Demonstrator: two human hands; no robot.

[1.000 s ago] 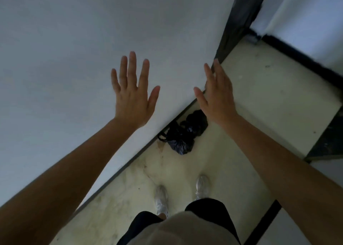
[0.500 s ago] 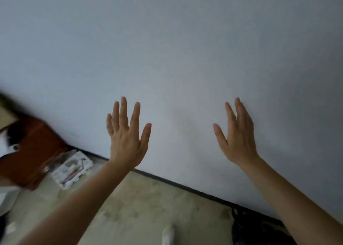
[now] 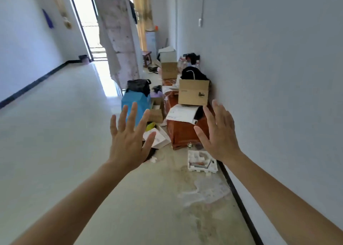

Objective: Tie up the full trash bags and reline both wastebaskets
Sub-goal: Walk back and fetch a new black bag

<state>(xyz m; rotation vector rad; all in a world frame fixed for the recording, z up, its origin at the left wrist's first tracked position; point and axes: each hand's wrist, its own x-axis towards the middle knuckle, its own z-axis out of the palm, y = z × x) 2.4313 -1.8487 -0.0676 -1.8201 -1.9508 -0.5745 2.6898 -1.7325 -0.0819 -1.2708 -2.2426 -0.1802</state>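
My left hand (image 3: pixel 129 137) and my right hand (image 3: pixel 219 133) are both raised in front of me, empty, with fingers spread and backs toward the camera. Beyond the left hand stands a blue wastebasket (image 3: pixel 134 103) lined with a black trash bag (image 3: pixel 138 86) whose rim and handles stick up above it. A second small wastebasket (image 3: pixel 83 59), pinkish with a dark liner, sits far down the corridor by the left wall. Neither hand touches anything.
A reddish wooden cabinet (image 3: pixel 183 133) holding papers and a cardboard box (image 3: pixel 194 91) stands against the right wall. A white foam tray (image 3: pixel 202 162) and white boxes lie on the floor beside it. More boxes and a hanging sheet (image 3: pixel 118 40) sit farther back.
The view has swung left and up, from the wall and a tied black bag at my feet to the corridor. Both hands stay raised and spread.
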